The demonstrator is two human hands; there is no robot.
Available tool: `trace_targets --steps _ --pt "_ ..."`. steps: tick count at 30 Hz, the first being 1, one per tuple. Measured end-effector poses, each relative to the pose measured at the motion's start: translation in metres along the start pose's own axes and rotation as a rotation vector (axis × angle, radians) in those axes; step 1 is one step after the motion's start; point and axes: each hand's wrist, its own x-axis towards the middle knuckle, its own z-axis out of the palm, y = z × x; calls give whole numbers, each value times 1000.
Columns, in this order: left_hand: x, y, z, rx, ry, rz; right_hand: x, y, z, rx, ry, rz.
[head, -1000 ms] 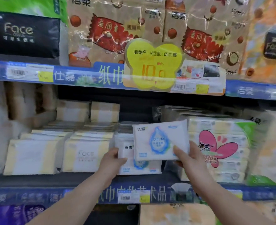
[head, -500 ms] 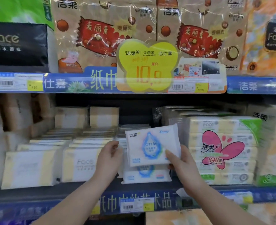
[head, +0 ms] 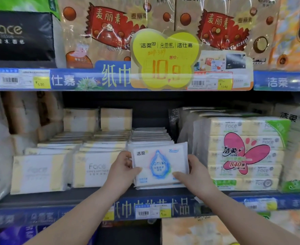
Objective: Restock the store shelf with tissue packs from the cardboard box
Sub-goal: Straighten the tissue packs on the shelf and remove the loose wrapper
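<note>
The left hand [head: 122, 171] and right hand [head: 197, 175] fingers [head: 179, 174] pinch the tissue pack [head: 159, 165] by opposite sides.

The tissue pack [head: 160, 165] stands before its row [head: 150, 137], Face packs [head: 94, 168] left of it, bundle [head: 244, 152] right

So both my forearms come up from below the tissue pack [head: 160, 163], angled in toward it. Left grip [head: 122, 167] pinches its left edge, thumb on the front. Right grip [head: 196, 175] has the right edge, thumb across the lower front corner.
</note>
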Motion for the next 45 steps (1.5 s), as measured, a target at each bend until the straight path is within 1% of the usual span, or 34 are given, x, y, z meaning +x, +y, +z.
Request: trace_targets --steps 4,7,13,15,19,22,33,38,45 --pt "-1 -7 9 163 -53 3 -1 10 0 -225 18 13" --pt "0 -10 10 275 -58 -14 -1 13 1 -360 -17 39" --pt "1 -12 6 319 -109 -59 0 9 4 -512 -28 38" --pt "1 -12 6 309 -103 -61 1 9 7 -476 -27 53" --pt "3 -10 3 296 -36 -49 7 6 19 -360 -32 66" --pt "6 -9 0 312 -14 -37 11 3 27 -320 -18 76" --pt "8 -11 -2 276 -3 -54 13 6 21 -253 -21 79" --pt "5 -7 2 306 9 -61 10 6 14 -322 -18 76" --pt "-1 -3 -2 315 25 -53 5 7 6 -307 -51 63"
